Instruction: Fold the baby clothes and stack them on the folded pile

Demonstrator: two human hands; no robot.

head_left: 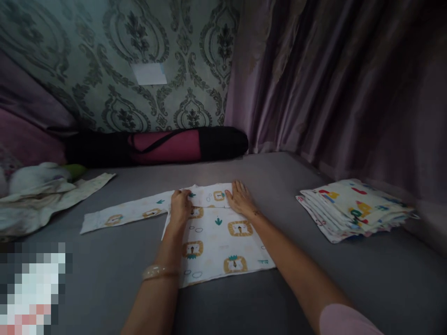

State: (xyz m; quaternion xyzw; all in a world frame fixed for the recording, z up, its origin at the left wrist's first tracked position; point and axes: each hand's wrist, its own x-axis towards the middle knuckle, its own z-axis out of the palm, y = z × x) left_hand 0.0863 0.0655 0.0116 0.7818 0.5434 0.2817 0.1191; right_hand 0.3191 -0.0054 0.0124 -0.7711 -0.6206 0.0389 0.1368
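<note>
A white child's long-sleeved shirt (216, 242) printed with lion faces and green leaves lies flat on the grey bed surface. One sleeve (139, 211) stretches out to the left. The other is folded across the top of the body. My left hand (180, 204) rests at the left shoulder, its fingers curled and closed on the fabric there; the fingertips are partly hidden. At the right end of the folded sleeve, my right hand (240, 199) lies flat and open, pressing on the cloth.
A stack of folded printed cloths (359, 204) lies at the right. A black and pink long bag (167, 146) runs along the patterned wall. Rumpled pale clothing (38, 204) and a plush-looking white thing (38, 177) are at the left. Purple curtains (307, 83) hang at the right.
</note>
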